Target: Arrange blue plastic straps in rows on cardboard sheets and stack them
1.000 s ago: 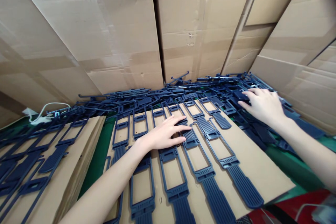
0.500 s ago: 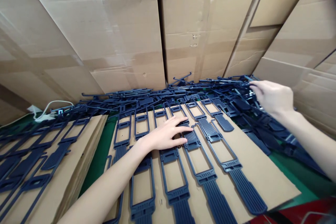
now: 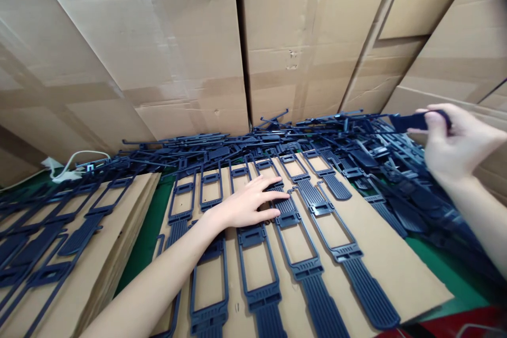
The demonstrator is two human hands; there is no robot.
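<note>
My left hand (image 3: 247, 205) lies with its fingers spread over dark blue plastic frames with ribbed paddle ends, which are set out in rows on a cardboard sheet (image 3: 404, 269). One frame with a ribbed paddle (image 3: 372, 293) lies near the sheet's right edge. At the right, my right hand (image 3: 455, 142) is raised above the heap, its fingers closed round the paddle end of a dark blue plastic frame (image 3: 410, 122). The far end of that piece merges with the heap of loose frames (image 3: 356, 156), so I cannot tell whether it touches them.
Behind the heap stand large cardboard boxes (image 3: 190, 53). On the left, a stack of cardboard sheets (image 3: 119, 222) carries more blue frames. A white cable (image 3: 75, 156) lies at the back left. Green table surface (image 3: 439, 253) shows between things; something red (image 3: 463, 322) is at the lower right.
My right hand has moved right and towards me from the heap, and a dark blue plastic frame now shows in its grip. My left hand has stayed almost where it was.
</note>
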